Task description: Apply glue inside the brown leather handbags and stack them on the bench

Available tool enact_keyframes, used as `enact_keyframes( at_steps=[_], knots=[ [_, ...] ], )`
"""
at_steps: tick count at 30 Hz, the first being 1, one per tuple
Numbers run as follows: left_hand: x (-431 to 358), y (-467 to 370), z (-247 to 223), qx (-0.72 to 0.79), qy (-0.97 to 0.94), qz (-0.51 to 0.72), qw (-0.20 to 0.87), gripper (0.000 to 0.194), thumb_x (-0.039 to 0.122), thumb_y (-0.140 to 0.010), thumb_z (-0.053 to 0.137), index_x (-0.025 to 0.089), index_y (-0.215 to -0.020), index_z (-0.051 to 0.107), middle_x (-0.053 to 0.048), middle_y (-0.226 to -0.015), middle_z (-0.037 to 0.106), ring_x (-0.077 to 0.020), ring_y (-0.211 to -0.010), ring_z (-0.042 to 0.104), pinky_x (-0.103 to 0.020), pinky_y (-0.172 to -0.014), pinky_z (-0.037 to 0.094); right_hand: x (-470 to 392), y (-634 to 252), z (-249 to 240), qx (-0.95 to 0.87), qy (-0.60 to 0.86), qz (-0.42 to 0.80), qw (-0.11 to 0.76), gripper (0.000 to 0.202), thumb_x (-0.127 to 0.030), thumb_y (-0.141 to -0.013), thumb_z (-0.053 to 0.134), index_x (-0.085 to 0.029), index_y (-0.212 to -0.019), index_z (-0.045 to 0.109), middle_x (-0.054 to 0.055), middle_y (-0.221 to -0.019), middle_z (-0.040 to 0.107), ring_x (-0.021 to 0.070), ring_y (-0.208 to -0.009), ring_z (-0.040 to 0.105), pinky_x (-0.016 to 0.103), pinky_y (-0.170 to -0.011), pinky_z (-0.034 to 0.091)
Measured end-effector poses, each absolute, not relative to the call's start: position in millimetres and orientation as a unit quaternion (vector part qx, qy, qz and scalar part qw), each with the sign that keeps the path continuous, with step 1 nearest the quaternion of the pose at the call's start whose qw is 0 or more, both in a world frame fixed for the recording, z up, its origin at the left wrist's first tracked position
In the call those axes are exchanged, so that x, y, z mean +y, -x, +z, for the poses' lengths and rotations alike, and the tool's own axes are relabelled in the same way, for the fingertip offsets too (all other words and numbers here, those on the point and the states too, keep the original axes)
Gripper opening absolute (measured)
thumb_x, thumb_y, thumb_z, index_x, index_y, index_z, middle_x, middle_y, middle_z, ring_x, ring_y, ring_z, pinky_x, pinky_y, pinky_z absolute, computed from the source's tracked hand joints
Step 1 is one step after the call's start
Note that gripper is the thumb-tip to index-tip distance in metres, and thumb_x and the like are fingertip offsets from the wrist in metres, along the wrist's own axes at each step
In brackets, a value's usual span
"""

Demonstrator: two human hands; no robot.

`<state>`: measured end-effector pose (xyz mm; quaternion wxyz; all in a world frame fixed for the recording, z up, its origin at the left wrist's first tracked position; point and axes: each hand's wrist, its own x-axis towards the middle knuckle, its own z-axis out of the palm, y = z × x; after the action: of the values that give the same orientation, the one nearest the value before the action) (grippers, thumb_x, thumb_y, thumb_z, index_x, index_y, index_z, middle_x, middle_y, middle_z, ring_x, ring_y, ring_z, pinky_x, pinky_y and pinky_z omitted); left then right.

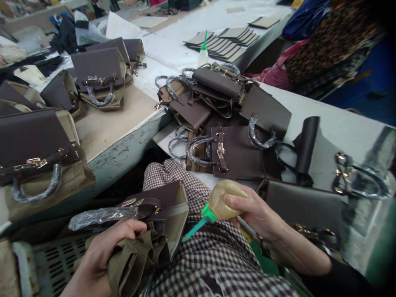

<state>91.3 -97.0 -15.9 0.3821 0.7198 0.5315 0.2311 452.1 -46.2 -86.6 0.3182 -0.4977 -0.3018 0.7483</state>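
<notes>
My left hand (107,247) is closed on a dark brown handbag (165,198) that rests on my lap, its fingers at the olive lining (133,260). Plastic film wraps the bag's handle (102,216). In my right hand (252,206) is a squeeze bottle (227,199) of yellowish liquid, tipped down and to the left. Its green nozzle (195,229) points at the cream inner edge of the bag, with the tip close beside it; whether they touch I cannot tell.
Brown handbags stand on the left table (108,136) and lie piled on the right table (334,119). A second bottle (203,55) stands behind the pile, near flat panels (225,47). A green plastic crate (55,264) is at lower left; fabrics (324,45) hang at upper right.
</notes>
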Motion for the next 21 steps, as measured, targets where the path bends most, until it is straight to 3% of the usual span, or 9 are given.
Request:
enact_keyframes(
  at_steps=[5,7,11,14,21],
  knots=[
    [-90,-64,-30,0.575,-0.682,0.259,0.371,0.017,0.023,-0.082,0.076,0.021,-0.073,0.062,-0.002,-0.089,0.078,-0.0183,-0.075,0.074,-0.022,-0.067,0.062,-42,-428,-86,-0.111,0.393,0.811,0.42,0.049,-0.064,-0.078,0.071,-0.022,-0.103,0.067,0.004,-0.076,0.06,0.0096,-0.048,0.025,0.022,-0.038,0.019],
    [-85,-54,-24,0.613,-0.654,0.269,0.351,0.017,0.023,-0.081,0.078,0.021,-0.073,0.064,-0.001,-0.085,0.076,-0.018,-0.075,0.073,-0.023,-0.07,0.063,-36,-418,-85,-0.108,0.383,0.8,0.45,0.049,-0.066,-0.081,0.066,-0.023,-0.104,0.066,0.003,-0.076,0.056,0.0107,-0.049,0.021,0.023,-0.038,0.017],
    [-77,-45,1,0.632,-0.643,0.27,0.338,0.017,0.029,-0.083,0.081,0.021,-0.077,0.066,-0.002,-0.085,0.076,-0.0198,-0.078,0.075,-0.027,-0.074,0.064,-23,-402,-74,-0.221,0.414,0.761,0.449,0.04,-0.057,-0.085,0.073,-0.022,-0.103,0.066,0.004,-0.078,0.058,0.0147,-0.056,0.042,0.027,-0.044,0.039],
    [-77,-47,11,0.623,-0.642,0.274,0.354,0.022,0.029,-0.083,0.08,0.022,-0.074,0.061,-0.002,-0.085,0.077,-0.0196,-0.078,0.074,-0.03,-0.074,0.064,-17,-392,-64,-0.35,0.429,0.723,0.413,0.049,-0.053,-0.079,0.084,-0.023,-0.114,0.065,0.006,-0.093,0.066,0.0196,-0.071,0.057,0.026,-0.049,0.049],
    [-86,-53,2,0.652,-0.603,0.287,0.36,0.025,0.028,-0.084,0.078,0.024,-0.071,0.057,-0.001,-0.084,0.075,-0.0198,-0.078,0.072,-0.031,-0.07,0.062,-19,-370,-56,-0.451,0.46,0.666,0.376,0.057,-0.058,-0.077,0.084,-0.028,-0.119,0.061,0.004,-0.096,0.067,0.0235,-0.079,0.063,0.03,-0.058,0.055]
  ],
)
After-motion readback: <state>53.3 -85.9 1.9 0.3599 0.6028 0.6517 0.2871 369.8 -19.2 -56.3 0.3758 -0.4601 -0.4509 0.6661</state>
